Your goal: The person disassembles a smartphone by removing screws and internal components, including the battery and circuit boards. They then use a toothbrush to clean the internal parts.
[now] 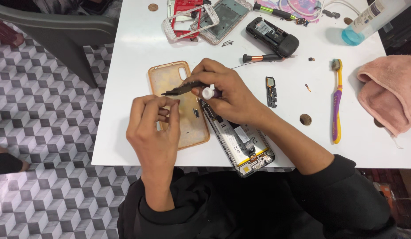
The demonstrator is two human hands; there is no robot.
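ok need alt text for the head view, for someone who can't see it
Over a white table, the right hand holds a small tube and a dark flat part above an opened phone, while the left hand pinches something tiny beside an orange phone case.

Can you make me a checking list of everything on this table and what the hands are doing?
Surface: white table, mostly covered at the far end.
Job's things: opened phone with its insides showing, partly under the right hand; orange phone cover lying beside it.
Clutter: screwdriver, black old phone, phone frames, toothbrush, pink cloth, bottle of blue liquid.
Grippers: right hand holds a thin black part and a small white-tipped tool; left hand has its fingers pinched together, contents too small to tell.
Cables: white cable at the far edge.
Surroundings: patterned tile floor, grey chair.
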